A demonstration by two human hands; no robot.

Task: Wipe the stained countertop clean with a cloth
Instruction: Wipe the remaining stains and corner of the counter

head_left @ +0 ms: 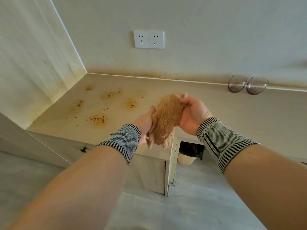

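Cream walls [216, 39], double socket [148, 39], grey floor [191, 205]

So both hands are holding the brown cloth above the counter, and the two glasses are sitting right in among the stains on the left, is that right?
Not quite. The head view shows both hands, left and right, holding the brown cloth above the counter, but the two glasses sit on the right by the wall, well apart from the stains on the left.

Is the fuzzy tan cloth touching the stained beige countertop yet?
Apart: head view shows the fuzzy tan cloth held up by both hands, clear of the stained beige countertop.
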